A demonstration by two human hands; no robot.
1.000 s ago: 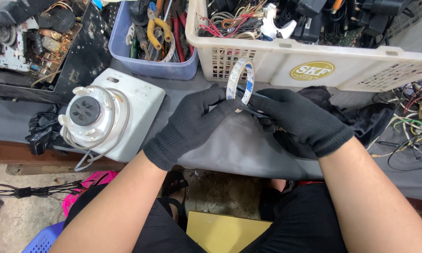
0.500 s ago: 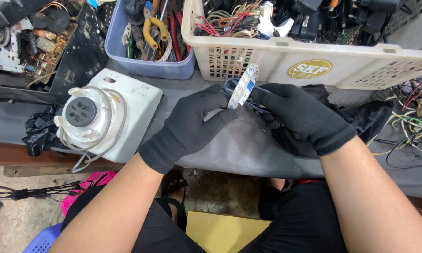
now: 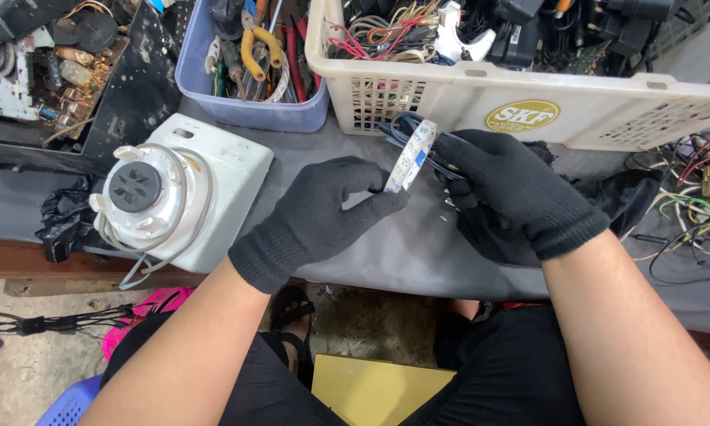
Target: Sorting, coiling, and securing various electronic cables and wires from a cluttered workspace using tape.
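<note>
Both my hands wear black knit gloves and meet over the grey table [image 3: 386, 252]. My left hand [image 3: 319, 213] pinches the lower end of a flat white-and-blue ribbon cable [image 3: 411, 154] between thumb and fingers. My right hand [image 3: 520, 193] holds the cable's upper end together with thin dark wires [image 3: 406, 126]. The cable stands nearly upright between the two hands, just in front of the cream basket.
A white blender base [image 3: 173, 197] with its cord lies at the left. A blue tub of pliers and tools [image 3: 248, 71] and a cream basket of wires and parts [image 3: 528, 102] stand at the back. Loose wires [image 3: 686, 197] lie at the right; a circuit board [image 3: 31, 71] sits far left.
The ribbon cable was curved into a loop and now is straightened and nearly upright. Both hands have shifted slightly but stay on it.
</note>
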